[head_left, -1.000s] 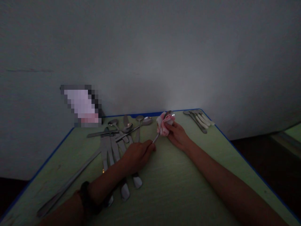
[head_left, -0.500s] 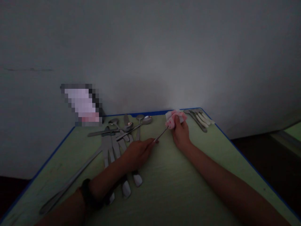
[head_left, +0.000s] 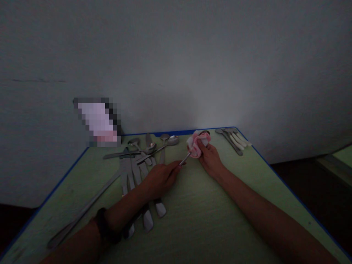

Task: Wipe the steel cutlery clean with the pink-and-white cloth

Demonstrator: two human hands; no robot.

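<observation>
My left hand (head_left: 162, 179) is closed on the handle of a metal spoon (head_left: 187, 157), which points up and to the right. My right hand (head_left: 211, 157) grips a pink and white cloth (head_left: 198, 143) wrapped around the spoon's upper part. The rounded end of the spoon shows just past the cloth's far side. Under and beside my left forearm lie several metal table knives (head_left: 148, 220). Behind my left hand, a spoon (head_left: 173, 139) lies crosswise among more spoons and knives.
Several spoons with pale handles (head_left: 238, 138) lie side by side at the back right of the green table (head_left: 209, 223). A long metal utensil (head_left: 82, 209) lies at the left. A blurred-out phone-like device (head_left: 96, 121) leans on the wall (head_left: 176, 66) behind.
The cloth and my right hand have slid down the spoon toward my left hand, baring the spoon's rounded end. My left hand has stayed nearly in place.
</observation>
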